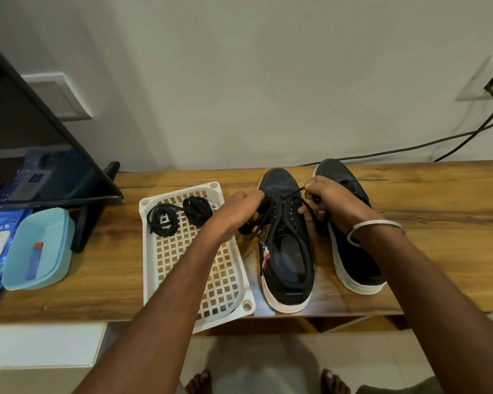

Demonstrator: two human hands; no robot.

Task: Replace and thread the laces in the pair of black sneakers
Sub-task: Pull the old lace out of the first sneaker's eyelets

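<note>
Bare feet show at the bottom edge; above, on the wooden bench, two spare lace bundles lie in a white tray, the left hand pinches a black lace over the left sneaker, and the right hand grips its other end before the right sneaker.

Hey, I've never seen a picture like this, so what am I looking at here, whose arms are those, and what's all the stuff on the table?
There is no machine here. A camera worn on a person's head looks down at their own two arms. On the wooden table stand two black sneakers. The left hand and right hand both pinch a black lace over the nearer sneaker, apparently working it through the eyelets. The other sneaker stands to its right. To the left lies a white lattice tray holding two bundled black laces, and farther left a light blue container.
</note>
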